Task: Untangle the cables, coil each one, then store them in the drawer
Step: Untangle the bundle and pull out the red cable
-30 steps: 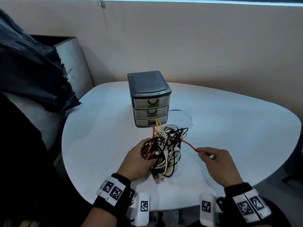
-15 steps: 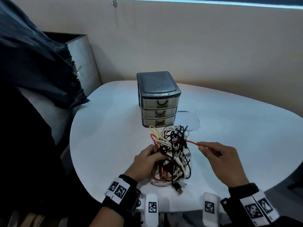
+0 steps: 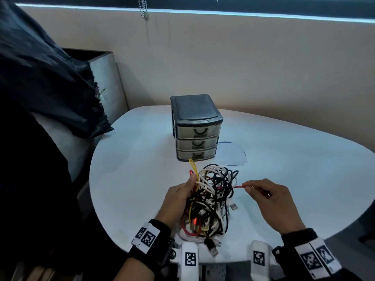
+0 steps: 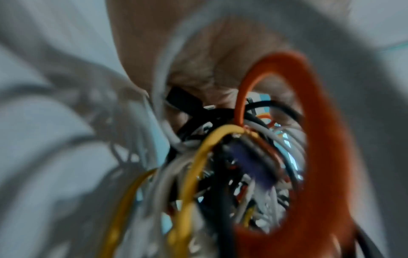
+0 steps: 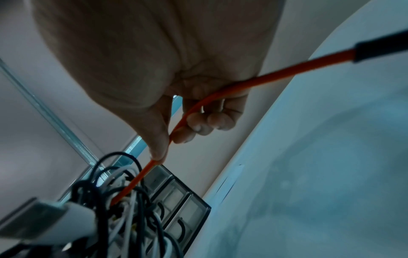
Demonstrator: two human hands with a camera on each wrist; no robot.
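Observation:
A tangle of cables (image 3: 211,201) in white, black, red and yellow sits on the white table (image 3: 132,179) near its front edge. My left hand (image 3: 179,196) grips the tangle's left side, fingers buried among the loops (image 4: 220,157). My right hand (image 3: 269,197) pinches a red cable (image 3: 240,186) between thumb and fingers, and that strand runs taut from the tangle (image 5: 137,181). Its black plug end (image 5: 379,47) trails behind my palm. The small grey drawer unit (image 3: 195,126) stands just behind the tangle with all three drawers closed.
A white paper sheet (image 3: 231,154) lies right of the drawer unit. A black cloth (image 3: 46,78) hangs over a grey box (image 3: 105,82) at the left. A beige wall runs behind the table. A USB plug (image 3: 212,248) dangles at the table's front edge.
The tangle has been lifted and stretched taller under my left hand. My right hand still pinches the red cable, now drawn a little further right. The head view has tilted up.

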